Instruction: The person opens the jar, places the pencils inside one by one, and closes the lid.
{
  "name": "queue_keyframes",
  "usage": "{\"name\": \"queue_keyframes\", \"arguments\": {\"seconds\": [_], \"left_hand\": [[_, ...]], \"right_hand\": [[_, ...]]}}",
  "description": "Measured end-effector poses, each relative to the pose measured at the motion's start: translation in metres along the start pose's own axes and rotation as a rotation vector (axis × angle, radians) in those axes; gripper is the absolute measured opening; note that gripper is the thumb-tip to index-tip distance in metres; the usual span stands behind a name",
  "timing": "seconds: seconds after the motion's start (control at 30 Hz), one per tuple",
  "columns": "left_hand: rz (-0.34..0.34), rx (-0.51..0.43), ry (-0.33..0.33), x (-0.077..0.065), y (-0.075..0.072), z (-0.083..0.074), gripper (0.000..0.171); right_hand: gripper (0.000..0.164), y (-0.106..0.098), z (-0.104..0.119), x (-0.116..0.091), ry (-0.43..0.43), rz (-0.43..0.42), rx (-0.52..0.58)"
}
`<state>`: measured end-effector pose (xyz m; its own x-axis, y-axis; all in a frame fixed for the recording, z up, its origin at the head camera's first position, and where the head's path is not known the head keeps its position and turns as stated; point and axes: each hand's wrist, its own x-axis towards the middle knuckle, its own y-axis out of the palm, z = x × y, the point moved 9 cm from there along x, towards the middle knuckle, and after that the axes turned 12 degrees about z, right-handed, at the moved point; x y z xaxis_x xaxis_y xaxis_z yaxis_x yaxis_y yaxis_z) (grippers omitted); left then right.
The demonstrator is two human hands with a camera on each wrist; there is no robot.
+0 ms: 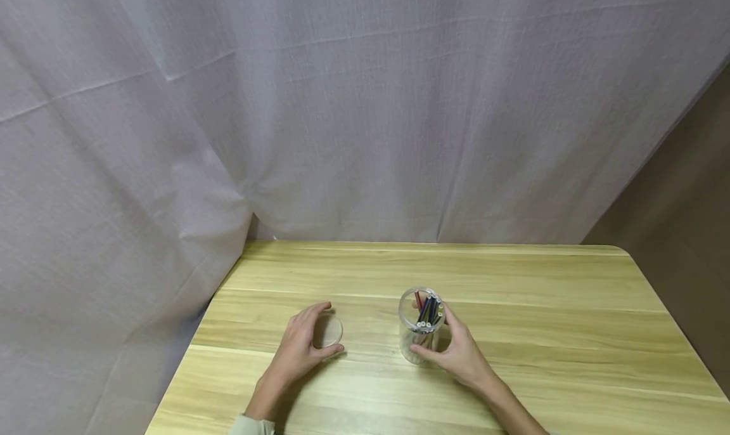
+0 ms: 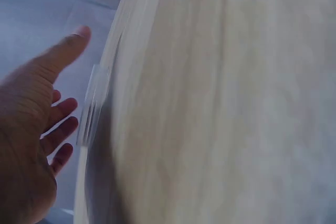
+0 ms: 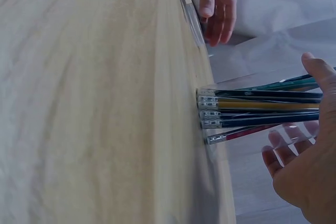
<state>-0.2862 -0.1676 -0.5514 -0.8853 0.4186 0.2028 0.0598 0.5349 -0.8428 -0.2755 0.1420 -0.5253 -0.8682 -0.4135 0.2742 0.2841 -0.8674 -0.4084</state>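
A round clear lid (image 1: 328, 331) lies flat on the wooden table (image 1: 365, 397), left of centre. My left hand (image 1: 299, 343) curves loosely around its left side, thumb and fingers spread; in the left wrist view a gap shows between the thumb and the lid (image 2: 92, 108). To the right stands an upright clear cylindrical jar (image 1: 408, 341) without a cover. Several dark, red and yellow pencils (image 1: 429, 311) stand inside; in the right wrist view their eraser ends (image 3: 211, 114) point down at the tabletop. My right hand (image 1: 459, 352) grips the jar from its right side, thumb in front, fingers behind.
A pale grey cloth (image 1: 365, 118) hangs behind the table and along its left side. The table's back edge meets this cloth. A brown surface (image 1: 678, 245) lies beyond the table's right edge.
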Motion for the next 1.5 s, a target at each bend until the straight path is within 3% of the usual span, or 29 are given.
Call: {"name": "queue_keyframes", "arguments": {"seconds": [0.33,0.63,0.8,1.1,1.33,1.5], "left_hand": [[0.024,0.033,-0.042,-0.009,0.003,0.01,0.086],[0.055,0.041,-0.029,-0.001,0.002,0.003,0.078],[0.048,0.049,0.016,0.014,-0.007,-0.017,0.075],[-0.017,0.062,0.175,0.044,-0.036,-0.073,0.073],[-0.066,0.06,0.268,0.055,-0.056,-0.11,0.074],[-0.064,0.043,0.309,0.06,-0.067,-0.135,0.074]], "right_hand": [[0.093,0.003,-0.004,-0.002,-0.01,-0.002,-0.005],[0.087,0.004,-0.008,-0.002,0.014,0.007,-0.006],[0.083,0.005,-0.008,-0.002,0.02,0.007,-0.006],[0.083,0.004,-0.01,-0.002,0.03,0.003,0.004],[0.083,0.005,-0.013,-0.002,0.043,0.0,0.01],[0.086,0.005,-0.012,-0.004,0.042,-0.001,0.024]]}}
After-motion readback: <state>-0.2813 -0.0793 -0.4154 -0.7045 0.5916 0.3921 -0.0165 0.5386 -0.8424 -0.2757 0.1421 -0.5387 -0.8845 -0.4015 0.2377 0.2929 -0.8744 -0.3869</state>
